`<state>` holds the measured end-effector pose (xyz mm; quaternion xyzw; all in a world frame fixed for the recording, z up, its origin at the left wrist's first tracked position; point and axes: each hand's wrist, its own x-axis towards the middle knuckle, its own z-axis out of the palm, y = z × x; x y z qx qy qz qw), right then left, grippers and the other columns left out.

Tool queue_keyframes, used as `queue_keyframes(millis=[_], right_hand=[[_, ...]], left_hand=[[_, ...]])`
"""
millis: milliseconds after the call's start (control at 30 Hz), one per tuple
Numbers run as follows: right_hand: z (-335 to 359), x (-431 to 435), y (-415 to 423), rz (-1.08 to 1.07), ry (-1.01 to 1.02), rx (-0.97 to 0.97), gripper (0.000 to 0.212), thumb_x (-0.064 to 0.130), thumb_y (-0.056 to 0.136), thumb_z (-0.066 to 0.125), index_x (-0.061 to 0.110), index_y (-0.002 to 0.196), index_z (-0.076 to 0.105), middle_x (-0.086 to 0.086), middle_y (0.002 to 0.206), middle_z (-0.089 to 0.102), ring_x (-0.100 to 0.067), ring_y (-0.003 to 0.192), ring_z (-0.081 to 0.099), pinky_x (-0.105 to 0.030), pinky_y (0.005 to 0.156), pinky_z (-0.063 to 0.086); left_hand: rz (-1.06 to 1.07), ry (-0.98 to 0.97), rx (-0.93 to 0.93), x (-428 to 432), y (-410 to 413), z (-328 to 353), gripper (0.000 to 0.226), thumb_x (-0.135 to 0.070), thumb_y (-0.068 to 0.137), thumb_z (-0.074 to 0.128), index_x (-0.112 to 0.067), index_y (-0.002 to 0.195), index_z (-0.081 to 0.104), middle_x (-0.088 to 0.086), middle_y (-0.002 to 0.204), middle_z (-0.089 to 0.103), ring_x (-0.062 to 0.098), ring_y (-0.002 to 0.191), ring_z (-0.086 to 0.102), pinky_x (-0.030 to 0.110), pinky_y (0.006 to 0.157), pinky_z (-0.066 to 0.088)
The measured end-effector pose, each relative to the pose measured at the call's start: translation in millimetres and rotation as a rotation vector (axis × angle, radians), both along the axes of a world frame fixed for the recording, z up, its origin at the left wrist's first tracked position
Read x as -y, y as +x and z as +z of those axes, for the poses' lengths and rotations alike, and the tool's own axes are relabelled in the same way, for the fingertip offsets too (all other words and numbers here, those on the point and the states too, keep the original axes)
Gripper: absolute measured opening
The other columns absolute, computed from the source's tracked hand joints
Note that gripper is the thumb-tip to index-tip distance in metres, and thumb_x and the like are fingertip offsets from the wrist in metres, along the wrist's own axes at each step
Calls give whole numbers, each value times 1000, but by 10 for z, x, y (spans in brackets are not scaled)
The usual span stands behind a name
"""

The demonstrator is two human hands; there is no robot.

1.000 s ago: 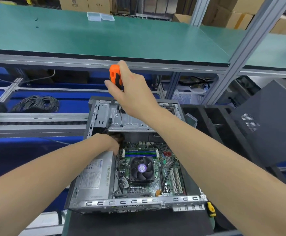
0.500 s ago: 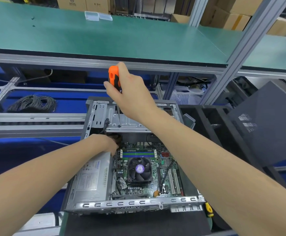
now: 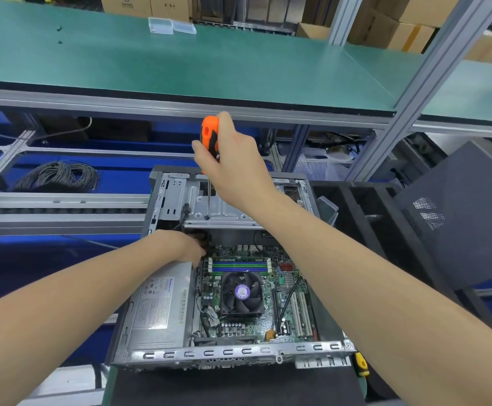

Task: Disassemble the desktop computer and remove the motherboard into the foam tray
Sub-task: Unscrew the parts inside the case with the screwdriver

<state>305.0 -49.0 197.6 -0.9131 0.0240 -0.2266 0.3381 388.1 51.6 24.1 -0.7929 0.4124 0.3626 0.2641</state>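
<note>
The desktop computer (image 3: 227,271) lies on its side, cover off and interior facing up, on a dark mat (image 3: 233,385) at the near edge of the surface. The motherboard (image 3: 253,291) is seated in the right half of the chassis, with the black CPU fan (image 3: 241,293) near its centre, the memory slots (image 3: 240,265) just behind the fan, and white expansion slots (image 3: 301,316) toward the near right. The grey power supply (image 3: 158,310) occupies the near left of the chassis, beside the board. The right hand (image 3: 236,168) is closed around the orange-and-black handle of a screwdriver (image 3: 209,142), held upright; its shaft runs straight down and the tip meets the metal drive bracket (image 3: 224,206) at the far end of the case. The left hand (image 3: 184,244) reaches into the gap between the bracket and the power supply; its fingers are hidden under the bracket, so whether that grip is closed on anything cannot be determined. The black foam tray (image 3: 364,206) sits just right of the case, with a dark perforated side panel (image 3: 455,218) leaning at its far right. A coil of cable (image 3: 58,174) lies on the blue shelf to the left.
</note>
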Motion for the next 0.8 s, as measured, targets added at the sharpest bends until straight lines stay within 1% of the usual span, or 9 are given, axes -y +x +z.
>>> queue_keyframes(millis=[333, 400, 500, 567, 600, 633, 700, 733, 800], right_hand=[[6, 9, 18, -2, -10, -11, 27, 29, 105, 56, 4, 105, 43, -4, 69, 51, -24, 58, 44, -39, 54, 41], [19, 18, 26, 10, -23, -43, 28, 32, 105, 56, 8, 103, 41, -2, 69, 51, -22, 56, 44, -35, 51, 39], [77, 37, 40, 58, -39, -118, 28, 36, 103, 58, 14, 99, 41, -2, 75, 54, -19, 56, 45, -27, 48, 37], [128, 41, 46, 74, -39, -150, 27, 35, 100, 61, 17, 95, 42, -1, 78, 54, -18, 58, 45, -20, 45, 37], [156, 39, 46, 81, -35, -162, 26, 33, 98, 63, 16, 92, 44, -1, 79, 55, -17, 59, 45, -19, 44, 39], [185, 39, 48, 90, -26, -175, 24, 30, 95, 66, 14, 91, 47, -4, 81, 57, -17, 60, 46, -20, 45, 44], [256, 49, 49, 103, -10, -213, 20, 23, 88, 68, 8, 94, 58, -12, 86, 65, -19, 61, 51, -32, 54, 56], [296, 59, 51, 107, -12, -236, 20, 21, 85, 69, 5, 95, 61, -15, 88, 68, -22, 61, 56, -38, 58, 60], [361, 84, 59, 116, -4, -277, 22, 16, 81, 71, 2, 96, 65, -18, 88, 71, -27, 64, 69, -44, 60, 62]], left_hand=[[125, -76, -89, -59, -15, 62, 64, -9, 102, 42, -12, 162, 22, 14, 168, 25, 32, 151, 31, 40, 115, 36], [140, -90, -99, -75, -28, 99, 63, -9, 102, 43, -11, 162, 24, 14, 167, 27, 32, 150, 33, 40, 115, 37], [147, -108, -104, -90, -69, 148, 61, -7, 101, 44, -8, 160, 30, 15, 164, 33, 32, 146, 38, 38, 112, 39], [171, -136, -108, -96, -113, 215, 55, -5, 100, 44, -2, 154, 38, 18, 158, 41, 33, 140, 44, 38, 109, 41], [185, -163, -109, -105, -137, 271, 52, -3, 99, 43, -1, 151, 42, 19, 156, 43, 33, 138, 47, 38, 110, 42], [198, -201, -112, -119, -150, 335, 50, -3, 99, 41, 0, 150, 44, 19, 155, 45, 33, 136, 48, 39, 110, 42], [213, -275, -134, -162, -176, 514, 49, -6, 102, 38, -3, 150, 46, 16, 156, 45, 31, 137, 48, 39, 112, 40], [223, -306, -158, -193, -194, 622, 49, -8, 104, 37, -6, 152, 44, 12, 159, 43, 28, 141, 45, 37, 115, 37], [267, -357, -228, -279, -221, 843, 51, -15, 107, 38, -16, 158, 38, 3, 164, 36, 23, 148, 37, 34, 119, 29]])
